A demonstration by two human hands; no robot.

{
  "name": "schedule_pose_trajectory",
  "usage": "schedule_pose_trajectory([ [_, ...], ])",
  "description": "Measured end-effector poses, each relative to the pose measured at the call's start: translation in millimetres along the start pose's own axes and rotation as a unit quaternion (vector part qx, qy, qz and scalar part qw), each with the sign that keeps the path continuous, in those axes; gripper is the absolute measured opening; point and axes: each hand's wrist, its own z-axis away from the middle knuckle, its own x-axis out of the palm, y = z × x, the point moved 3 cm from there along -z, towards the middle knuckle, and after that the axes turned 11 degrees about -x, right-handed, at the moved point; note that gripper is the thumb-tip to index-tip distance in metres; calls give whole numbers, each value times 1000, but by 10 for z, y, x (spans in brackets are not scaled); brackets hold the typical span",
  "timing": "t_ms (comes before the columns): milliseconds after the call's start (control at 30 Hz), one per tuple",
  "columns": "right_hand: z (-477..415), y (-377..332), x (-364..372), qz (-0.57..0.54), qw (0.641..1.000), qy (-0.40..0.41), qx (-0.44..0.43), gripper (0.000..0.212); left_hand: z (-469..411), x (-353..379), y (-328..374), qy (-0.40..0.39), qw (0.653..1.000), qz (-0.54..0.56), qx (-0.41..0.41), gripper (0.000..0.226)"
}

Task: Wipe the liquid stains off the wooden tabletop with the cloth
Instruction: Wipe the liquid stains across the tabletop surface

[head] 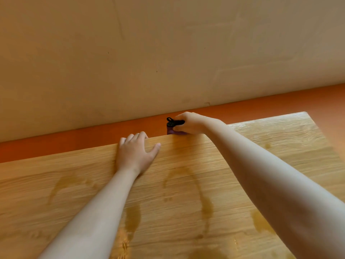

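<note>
The wooden tabletop (280, 146) fills the lower half of the head view. Amber liquid stains (207, 208) streak and pool across its middle and front, with another patch (260, 221) beside my right forearm. My left hand (135, 153) lies flat on the wood, its fingertips curling over the far edge. My right hand (190, 123) grips a purple bottle with a black cap (172, 125) just beyond the far edge. No cloth is in view.
Beyond the table's far edge runs an orange floor strip (74, 139), then a beige wall (168, 53). The table's right corner (306, 114) lies at the far right.
</note>
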Motion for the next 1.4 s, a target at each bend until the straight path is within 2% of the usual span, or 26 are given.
schedule_pose_trajectory([
  [200,415,606,-496,-2,999,-6,37,12,15,-40,20,8,1000,-6,-3,61],
  [433,976,1472,-1036,1,994,53,93,7,22,-34,34,1,1000,-27,-5,63],
  [767,664,1178,-772,4,999,31,29,22,11,-41,50,4,999,-46,-8,66],
  [933,721,1337,-865,1,999,18,32,17,22,-27,51,8,999,-42,-6,64],
  [1100,966,1655,-1128,8,997,34,68,23,15,-34,52,3,999,-45,-7,66],
  [1200,1174,1908,-1304,6,994,43,98,15,17,-34,61,-6,999,-49,-7,66],
  [1400,1412,2314,-1632,15,987,40,158,16,22,-44,65,-3,999,-47,-10,68],
])
